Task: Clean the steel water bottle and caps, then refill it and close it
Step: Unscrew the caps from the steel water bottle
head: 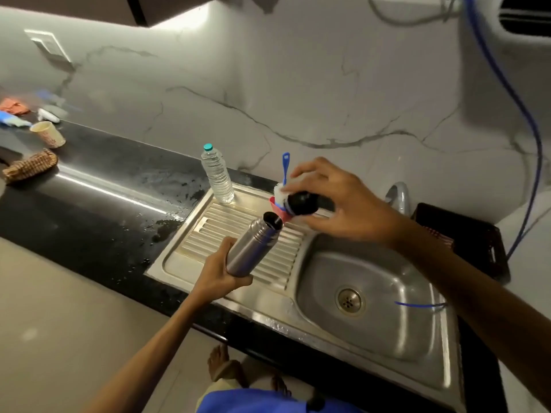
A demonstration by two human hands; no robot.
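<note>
Over the sink's ribbed drainboard (238,257), the left hand (220,275), its grip wrapped around the tilted steel bottle (253,248), should steady its open mouth while the right hand (334,201), pinching a black cap (302,203), lines it up squarely.

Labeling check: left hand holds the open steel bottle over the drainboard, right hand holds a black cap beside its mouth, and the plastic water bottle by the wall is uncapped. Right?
One error. The head view shows the plastic water bottle capped, with a teal top. The rest stands: left hand holds the open steel bottle over the drainboard, right hand holds the black cap beside its mouth.
</note>
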